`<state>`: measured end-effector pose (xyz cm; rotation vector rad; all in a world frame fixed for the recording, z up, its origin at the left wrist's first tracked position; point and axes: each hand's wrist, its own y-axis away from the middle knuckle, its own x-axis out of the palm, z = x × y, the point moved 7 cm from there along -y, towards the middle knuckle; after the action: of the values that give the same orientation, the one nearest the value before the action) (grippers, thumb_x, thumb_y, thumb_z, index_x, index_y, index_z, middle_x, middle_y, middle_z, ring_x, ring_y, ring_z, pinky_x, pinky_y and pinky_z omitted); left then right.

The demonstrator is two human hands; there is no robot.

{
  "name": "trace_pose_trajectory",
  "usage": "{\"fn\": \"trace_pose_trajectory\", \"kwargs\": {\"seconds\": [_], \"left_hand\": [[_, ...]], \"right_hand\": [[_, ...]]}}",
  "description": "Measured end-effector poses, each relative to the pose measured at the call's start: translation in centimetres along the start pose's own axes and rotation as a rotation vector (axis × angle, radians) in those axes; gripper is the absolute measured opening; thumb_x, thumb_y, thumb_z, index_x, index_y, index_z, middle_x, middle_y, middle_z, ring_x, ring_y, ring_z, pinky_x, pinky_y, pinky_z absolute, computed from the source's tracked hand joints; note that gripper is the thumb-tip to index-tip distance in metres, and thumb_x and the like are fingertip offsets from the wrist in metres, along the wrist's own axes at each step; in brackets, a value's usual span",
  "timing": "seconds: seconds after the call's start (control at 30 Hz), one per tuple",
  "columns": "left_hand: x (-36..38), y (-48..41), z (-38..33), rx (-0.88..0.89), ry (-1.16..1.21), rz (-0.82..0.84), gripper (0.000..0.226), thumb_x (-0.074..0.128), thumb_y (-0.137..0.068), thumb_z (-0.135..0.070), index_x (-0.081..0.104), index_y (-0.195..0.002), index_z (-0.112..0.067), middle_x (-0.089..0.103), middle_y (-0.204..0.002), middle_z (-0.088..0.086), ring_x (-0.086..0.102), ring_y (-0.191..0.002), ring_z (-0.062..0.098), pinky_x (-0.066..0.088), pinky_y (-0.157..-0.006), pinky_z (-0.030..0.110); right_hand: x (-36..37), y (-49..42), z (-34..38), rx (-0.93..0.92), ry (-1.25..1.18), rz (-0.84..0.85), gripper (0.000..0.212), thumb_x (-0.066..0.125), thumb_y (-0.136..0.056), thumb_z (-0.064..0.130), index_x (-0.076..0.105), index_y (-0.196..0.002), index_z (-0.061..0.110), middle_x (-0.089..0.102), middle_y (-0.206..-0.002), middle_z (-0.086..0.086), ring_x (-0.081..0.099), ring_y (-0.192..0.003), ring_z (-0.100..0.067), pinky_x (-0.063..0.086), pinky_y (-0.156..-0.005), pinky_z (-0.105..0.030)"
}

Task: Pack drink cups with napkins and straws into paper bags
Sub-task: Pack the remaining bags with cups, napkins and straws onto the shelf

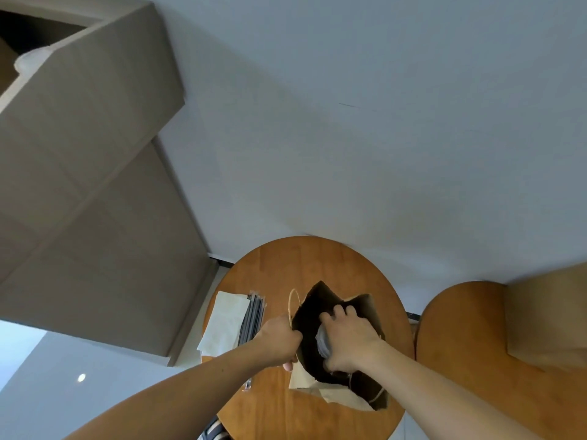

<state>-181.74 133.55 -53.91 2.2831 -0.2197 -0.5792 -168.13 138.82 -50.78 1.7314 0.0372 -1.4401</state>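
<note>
An open brown paper bag [365,308] with a twine handle stands on a round wooden table [286,258]. My left hand [279,339] pinches the bag's near-left rim and holds it open. My right hand [347,336] is inside the bag's mouth, gripping a clear-lidded drink cup [322,341] from above; most of the cup is hidden by the hand and the bag. A stack of white napkins [222,322] lies on the table's left, with wrapped straws [252,315] beside it.
More flat paper bags [336,396] lie under the open one near the table's front. A second round wooden table [460,328] stands to the right, bearing a cardboard box [546,319]. Grey-brown cabinets [89,154] fill the left.
</note>
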Motion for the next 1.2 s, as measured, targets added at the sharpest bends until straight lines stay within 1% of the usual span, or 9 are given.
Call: {"fn": "trace_pose_trajectory", "kwargs": {"seconds": [0.1,0.23,0.37,0.57,0.73,0.9,1.03,1.1,1.2], "left_hand": [[0.0,0.1,0.1,-0.005,0.009,-0.003,0.013,0.048,-0.098,-0.025,0.06,-0.095,-0.02,0.07,-0.069,0.0,0.072,-0.059,0.014,0.06,-0.061,0.023],[0.2,0.2,0.2,0.012,0.007,0.013,0.015,0.046,-0.098,-0.027,0.06,-0.101,-0.021,0.071,-0.074,0.0,0.073,-0.061,0.014,0.061,-0.065,0.025],[0.1,0.0,0.3,0.032,0.012,0.014,0.019,0.045,-0.094,-0.033,0.059,-0.102,-0.024,0.07,-0.077,0.0,0.073,-0.062,0.013,0.062,-0.068,0.028],[0.4,0.0,0.9,0.012,-0.002,-0.015,0.026,0.042,-0.091,-0.037,0.06,-0.101,-0.02,0.072,-0.078,0.006,0.072,-0.06,0.014,0.063,-0.069,0.036],[0.3,0.1,0.8,0.05,-0.021,-0.026,0.023,0.042,-0.091,-0.037,0.057,-0.103,-0.023,0.071,-0.077,0.005,0.072,-0.061,0.013,0.063,-0.069,0.033],[0.2,0.2,0.4,0.093,-0.053,0.006,0.023,0.049,-0.091,-0.042,0.053,-0.109,-0.028,0.071,-0.079,0.002,0.072,-0.062,0.011,0.062,-0.068,0.027],[-0.1,0.6,-0.4,0.142,-0.125,0.045,0.028,0.053,-0.085,-0.05,0.051,-0.102,-0.028,0.071,-0.081,0.003,0.072,-0.066,0.013,0.061,-0.07,0.025],[-0.6,1.0,-1.2,0.178,-0.19,0.08,0.031,0.057,-0.082,-0.05,0.055,-0.099,-0.024,0.068,-0.084,0.003,0.072,-0.069,0.014,0.06,-0.071,0.024],[-1.5,1.8,-2.9,0.213,-0.25,0.159,0.053,0.069,-0.079,-0.045,0.051,-0.124,-0.026,0.061,-0.1,-0.004,0.069,-0.076,0.013,0.057,-0.066,0.017]], "right_hand": [[2.6,-2.1,0.0,0.122,-0.059,0.049,0.085,0.074,-0.075,0.047,0.026,-0.142,0.023,0.036,-0.141,-0.011,0.037,-0.129,-0.035,0.046,-0.097,-0.049],[5.8,-4.4,-0.2,0.202,-0.111,0.07,0.084,0.069,-0.08,0.047,0.022,-0.145,0.022,0.03,-0.143,-0.012,0.036,-0.128,-0.035,0.047,-0.096,-0.047],[8.3,-6.0,0.0,0.174,-0.089,0.063,0.077,0.06,-0.088,0.044,0.018,-0.148,0.02,0.027,-0.148,-0.014,0.034,-0.134,-0.035,0.044,-0.104,-0.046],[8.7,-6.8,1.5,0.106,-0.066,-0.073,0.064,0.053,-0.093,0.04,0.022,-0.146,0.022,0.032,-0.147,-0.011,0.036,-0.134,-0.03,0.039,-0.107,-0.043],[8.9,-6.2,1.3,0.095,-0.114,-0.087,0.067,0.054,-0.09,0.044,0.023,-0.146,0.026,0.032,-0.146,-0.008,0.035,-0.133,-0.028,0.036,-0.109,-0.043],[8.4,-5.6,1.5,0.07,-0.218,-0.053,0.081,0.058,-0.083,0.054,0.017,-0.149,0.031,0.024,-0.152,-0.002,0.026,-0.14,-0.026,0.025,-0.117,-0.048],[6.4,-4.6,1.4,0.121,-0.274,-0.041,0.069,0.061,-0.085,0.044,0.028,-0.144,0.031,0.029,-0.148,-0.002,0.027,-0.139,-0.027,0.025,-0.117,-0.049],[5.0,-3.5,1.4,0.13,-0.314,-0.024,0.055,0.061,-0.087,0.039,0.039,-0.136,0.032,0.037,-0.143,-0.001,0.035,-0.134,-0.025,0.03,-0.114,-0.045],[1.7,-1.2,0.5,0.104,-0.428,-0.039,0.032,0.059,-0.091,0.035,0.051,-0.121,0.034,0.053,-0.129,0.005,0.054,-0.111,-0.015,0.046,-0.096,-0.03]]}}
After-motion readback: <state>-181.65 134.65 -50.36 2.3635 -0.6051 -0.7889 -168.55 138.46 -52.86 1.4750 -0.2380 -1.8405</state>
